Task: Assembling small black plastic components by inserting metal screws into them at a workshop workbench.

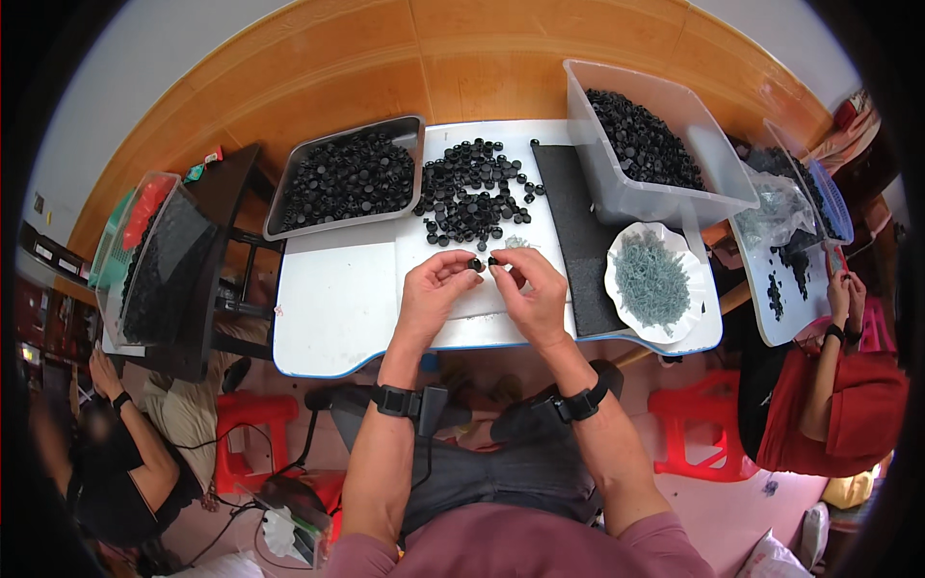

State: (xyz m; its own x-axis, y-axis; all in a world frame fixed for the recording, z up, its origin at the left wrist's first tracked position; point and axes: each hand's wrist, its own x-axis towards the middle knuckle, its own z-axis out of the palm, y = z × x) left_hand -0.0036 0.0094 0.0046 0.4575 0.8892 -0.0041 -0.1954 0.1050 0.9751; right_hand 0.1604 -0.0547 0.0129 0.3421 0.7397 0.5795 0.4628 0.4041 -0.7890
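Observation:
Over the white table [332,318], my left hand [434,292] pinches a small round black cap [475,264] between thumb and fingertips. Facing it, my right hand [533,294] is closed on another small black part [493,261], mostly covered by the fingers. The two pieces are close, with a narrow gap between them. Just beyond my fingertips lies a loose heap of black caps [472,197]. A few thin pale pieces [517,243] lie behind my right hand.
A metal tray [280,223] of black parts stands back left; a clear plastic bin [665,197] of them stands back right. A black mat [583,260] and a white fluted dish [619,299] of thin grey-green pieces lie right. Co-workers [819,405] sit at both sides.

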